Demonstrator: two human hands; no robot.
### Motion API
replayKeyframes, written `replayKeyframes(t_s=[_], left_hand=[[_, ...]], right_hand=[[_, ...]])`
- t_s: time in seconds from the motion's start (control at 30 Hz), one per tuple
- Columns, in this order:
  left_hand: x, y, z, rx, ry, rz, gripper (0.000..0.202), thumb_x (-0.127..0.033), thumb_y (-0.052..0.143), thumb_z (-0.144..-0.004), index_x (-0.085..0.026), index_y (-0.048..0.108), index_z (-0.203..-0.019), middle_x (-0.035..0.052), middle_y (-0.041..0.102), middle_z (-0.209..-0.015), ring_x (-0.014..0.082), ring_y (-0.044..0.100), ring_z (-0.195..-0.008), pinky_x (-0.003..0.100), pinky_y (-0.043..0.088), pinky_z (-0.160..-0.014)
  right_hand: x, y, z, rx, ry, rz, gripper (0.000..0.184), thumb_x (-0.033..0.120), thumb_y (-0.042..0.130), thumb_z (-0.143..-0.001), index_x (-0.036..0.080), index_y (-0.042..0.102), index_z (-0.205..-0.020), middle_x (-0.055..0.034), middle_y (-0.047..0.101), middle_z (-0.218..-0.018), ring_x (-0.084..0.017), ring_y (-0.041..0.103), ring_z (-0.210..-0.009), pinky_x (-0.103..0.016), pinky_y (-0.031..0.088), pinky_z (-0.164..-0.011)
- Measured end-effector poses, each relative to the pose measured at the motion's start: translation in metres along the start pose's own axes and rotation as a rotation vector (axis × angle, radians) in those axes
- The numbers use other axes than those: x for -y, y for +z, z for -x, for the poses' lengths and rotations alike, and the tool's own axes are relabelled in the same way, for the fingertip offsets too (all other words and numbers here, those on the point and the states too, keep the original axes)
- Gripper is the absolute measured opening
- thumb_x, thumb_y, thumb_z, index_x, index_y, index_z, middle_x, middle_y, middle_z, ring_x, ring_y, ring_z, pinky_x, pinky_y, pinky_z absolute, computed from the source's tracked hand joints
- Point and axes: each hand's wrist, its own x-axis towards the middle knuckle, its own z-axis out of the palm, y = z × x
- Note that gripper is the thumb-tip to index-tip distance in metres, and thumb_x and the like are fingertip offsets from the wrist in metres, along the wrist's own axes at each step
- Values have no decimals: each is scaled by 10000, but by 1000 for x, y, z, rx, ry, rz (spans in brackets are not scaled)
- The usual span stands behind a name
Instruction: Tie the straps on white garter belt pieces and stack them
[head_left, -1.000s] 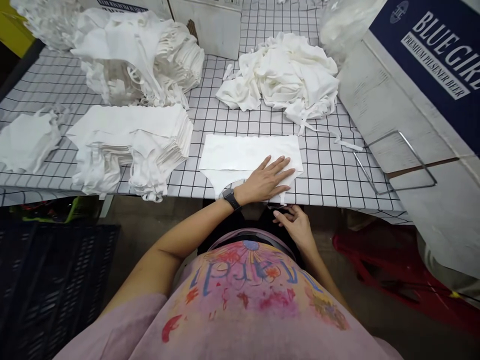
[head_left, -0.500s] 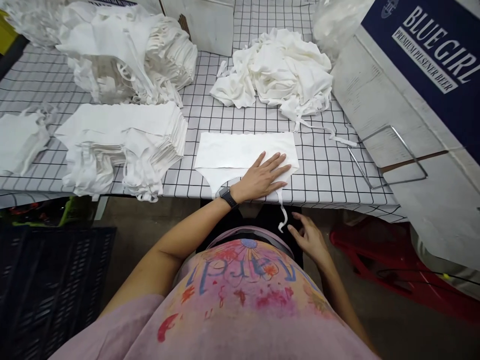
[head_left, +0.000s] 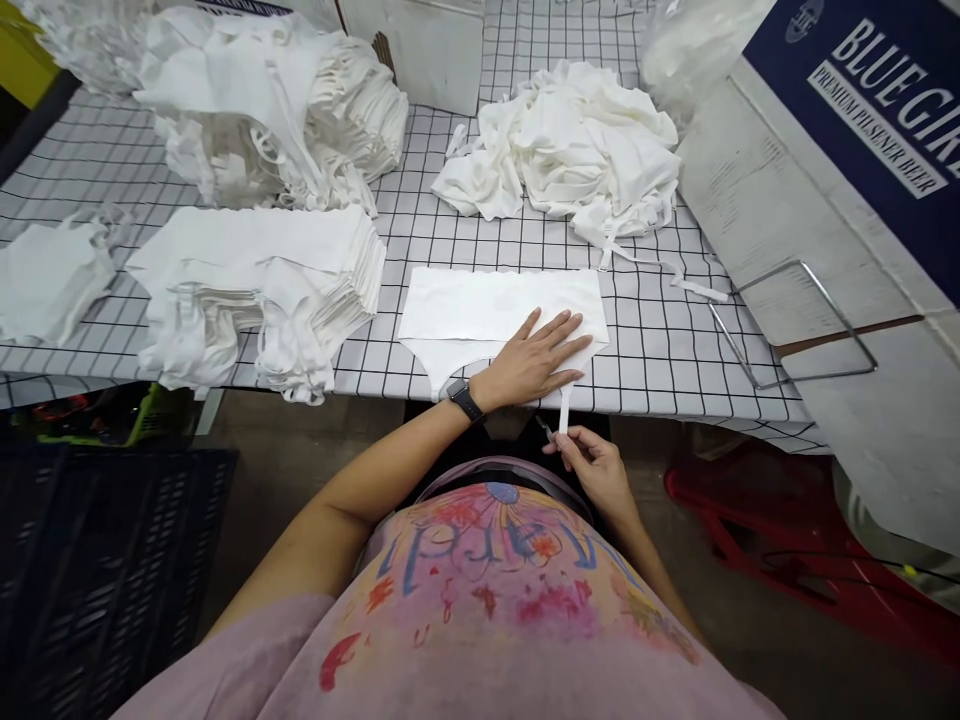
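A white fabric garment piece lies flat near the front edge of the checked table. My left hand, with a dark watch on its wrist, lies flat on the piece with fingers spread. A thin white strap hangs from the piece over the table edge. My right hand is below the edge, its fingers pinched on the strap's lower end.
A neat stack of white pieces sits to the left, a taller pile behind it, and a loose heap at the back right. A cardboard box and a wire frame stand on the right. A dark crate is on the floor at left.
My right hand let go of the strap, dropped away, then rose again and pinched the strap's hanging end. The left hand has stayed flat on the piece.
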Motion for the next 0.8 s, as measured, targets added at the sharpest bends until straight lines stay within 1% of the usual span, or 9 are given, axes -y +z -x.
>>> replayKeyframes(t_s=[0.13,0.37,0.47,0.53,0.6,0.67,0.7,0.73,0.8], left_hand=[[-1,-1,0,7,-2,-18,571,-503,375,-1076,-213,427,-1565,112,325,-1695,250,267,-1597,522,166,-1326],[-1,-2,-1,5,4,-16,569,-492,386,-1077,-201,428,-1565,124,337,-1688,264,279,-1593,544,180,-1317],[0,0,-1,-14,0,10,558,-482,425,-1068,-226,434,-1563,109,359,-1680,269,290,-1589,552,182,-1318],[1,1,-1,-23,5,29,550,-477,436,-1066,-240,434,-1562,102,369,-1675,273,296,-1586,559,186,-1315],[1,3,-1,-28,12,42,546,-478,430,-1069,-240,434,-1560,107,364,-1677,278,300,-1584,566,186,-1311],[2,4,-1,-33,14,46,549,-482,422,-1072,-229,434,-1558,121,355,-1680,286,298,-1584,575,175,-1309],[2,4,-1,-35,12,47,551,-485,421,-1073,-223,433,-1558,127,352,-1680,290,296,-1585,580,168,-1308],[3,4,-2,-36,11,48,554,-488,421,-1073,-220,431,-1557,132,351,-1680,293,293,-1585,584,162,-1307],[3,3,-2,-34,11,54,553,-491,431,-1071,-225,429,-1556,131,354,-1679,293,295,-1585,586,162,-1306]], right_hand=[[5,-25,29,89,66,69,441,615,618,-921,205,744,-817,-79,774,-829,-229,701,-814,-323,533,-806],[25,-71,80,199,203,198,449,625,623,-926,216,780,-828,-66,770,-850,-259,702,-923,-332,505,-894],[28,-82,95,282,266,194,476,633,610,-934,209,758,-776,-76,771,-889,-260,698,-943,-322,504,-862],[30,-88,103,322,297,178,461,623,613,-939,203,760,-816,-74,768,-889,-241,692,-903,-307,506,-811],[34,-93,110,315,344,137,428,608,634,-935,207,766,-1005,-64,766,-871,-195,666,-764,-278,493,-680],[40,-100,118,274,381,86,501,583,656,-935,228,681,-1286,-49,767,-844,-154,607,-633,-250,447,-568],[43,-103,121,252,381,62,548,564,667,-936,238,622,-1374,-45,768,-828,-146,590,-605,-242,438,-549],[47,-106,124,228,360,43,553,540,679,-938,243,601,-1398,-43,767,-813,-144,592,-606,-238,443,-551],[52,-112,130,192,282,4,412,487,705,-937,239,688,-1266,-50,762,-776,-146,618,-634,-231,464,-573]])
